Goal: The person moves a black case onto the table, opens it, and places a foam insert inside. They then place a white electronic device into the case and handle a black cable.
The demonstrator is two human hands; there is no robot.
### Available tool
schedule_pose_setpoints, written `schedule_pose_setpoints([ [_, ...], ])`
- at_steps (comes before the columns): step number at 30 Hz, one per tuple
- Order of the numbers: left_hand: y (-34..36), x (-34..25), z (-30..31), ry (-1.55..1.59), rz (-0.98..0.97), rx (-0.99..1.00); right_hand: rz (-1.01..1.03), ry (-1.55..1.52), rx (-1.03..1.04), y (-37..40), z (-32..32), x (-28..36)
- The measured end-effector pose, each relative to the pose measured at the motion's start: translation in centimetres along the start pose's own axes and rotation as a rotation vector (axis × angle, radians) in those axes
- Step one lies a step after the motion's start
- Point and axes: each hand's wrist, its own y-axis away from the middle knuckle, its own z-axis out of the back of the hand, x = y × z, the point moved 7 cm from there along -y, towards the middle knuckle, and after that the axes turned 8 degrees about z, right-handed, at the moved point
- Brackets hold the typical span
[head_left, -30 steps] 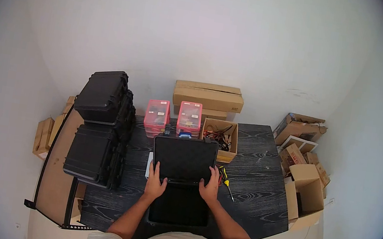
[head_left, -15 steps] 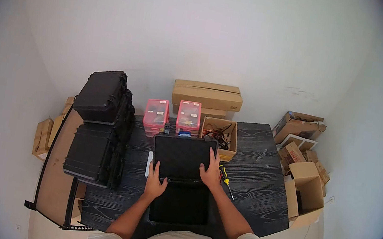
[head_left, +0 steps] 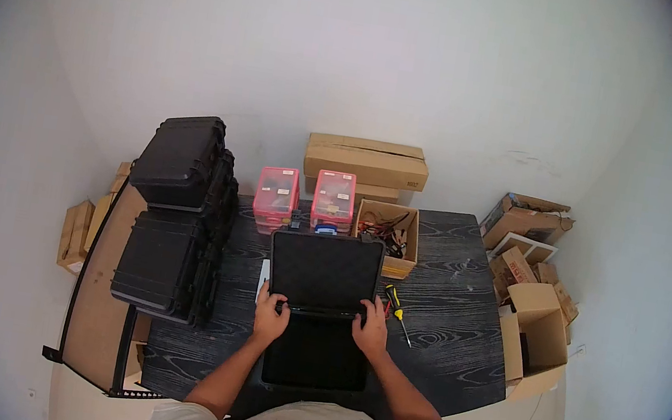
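Black cases (head_left: 159,257) stand stacked toward the left side of the dark table (head_left: 458,324). Two pink boxes (head_left: 335,195) sit near an open carton (head_left: 399,268) of cables (head_left: 384,235), with a long cardboard box (head_left: 366,164) behind. A yellow-and-black screwdriver (head_left: 397,303) lies nearer. Right of the table are more cardboard boxes (head_left: 543,382).

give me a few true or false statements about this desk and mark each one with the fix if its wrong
1. The black case between the hands is open. True.
2. The left hand and right hand are at the case's sides. True.
3. The right hand holds a screwdriver. False: the screwdriver lies on the table.
4. Cables fill the black case. False: the cables are in a cardboard box.
5. The stacked cases stand open. False: they look closed.
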Motion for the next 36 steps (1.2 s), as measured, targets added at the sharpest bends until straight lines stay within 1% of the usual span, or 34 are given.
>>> schedule_pose_setpoints([
  [2, -0.6, -0.4, 0.7, 0.125, -0.056, -0.052, -0.001, -0.005, 0.004, 0.3, -0.4, -0.8],
  [3, -1.5, -0.8, 1.0, 0.127, -0.065, -0.067, -0.001, -0.008, 0.007, 0.3, -0.7, -1.0],
  [5, -3.9, -2.2, 1.8, 0.131, -0.071, -0.091, -0.052, -0.118, 0.026, 0.0, -0.3, -0.7],
  [6, -5.1, -3.9, 2.3, 0.124, -0.097, -0.074, -0.078, -0.171, 0.037, 0.1, -0.3, -0.6],
  [8, -7.5, -7.8, 3.6, 0.111, -0.151, -0.044, -0.034, -0.142, 0.013, 0.1, -0.3, -0.5],
  [9, -8.3, -7.8, 3.4, 0.088, -0.106, -0.016, -0.010, -0.127, -0.002, 0.0, -0.2, -0.5],
  [11, -9.4, -7.9, 2.9, 0.046, -0.020, 0.042, -0.036, -0.133, 0.006, 0.2, -0.3, -0.7],
  [15, -6.5, -7.3, 2.8, 0.047, -0.082, -0.016, -0.094, -0.147, 0.015, 0.2, 0.1, -0.6],
  [17, -3.8, -5.3, 2.6, 0.058, -0.113, -0.067, -0.056, -0.145, -0.013, 0.4, -0.3, -1.3],
  [18, -2.4, -4.0, 2.3, 0.067, -0.093, -0.020, -0.037, -0.145, -0.025, 0.5, -0.4, -1.5],
  [21, 1.1, -0.8, 1.6, 0.059, -0.039, 0.106, -0.238, -0.173, 0.159, 0.7, 0.5, -0.4],
  [23, 2.6, 0.6, 1.0, 0.008, -0.008, 0.170, -0.158, -0.166, 0.112, 1.2, 0.5, -0.6],
  [24, 2.8, 0.3, 1.0, -0.003, -0.008, 0.177, -0.116, -0.162, 0.089, 1.4, 0.5, -0.6],
  [27, 2.9, -0.8, 0.4, -0.030, 0.006, 0.213, -0.128, -0.151, 0.053, 1.7, 0.1, -1.5],
  [29, 2.9, -1.5, 0.4, -0.043, 0.041, 0.267, -0.025, -0.120, 0.042, 1.9, -0.6, -2.2],
  [30, 2.8, -0.9, 0.3, -0.054, 0.044, 0.249, 0.026, -0.103, 0.035, 1.7, -0.4, -1.8],
  [32, 2.7, 0.4, -0.1, -0.076, 0.052, 0.216, 0.016, -0.065, 0.091, 1.7, -0.5, -1.7],
  [36, 2.7, -0.6, 0.0, -0.131, 0.097, 0.275, -0.069, 0.008, 0.207, 1.5, 0.0, -0.4],
])
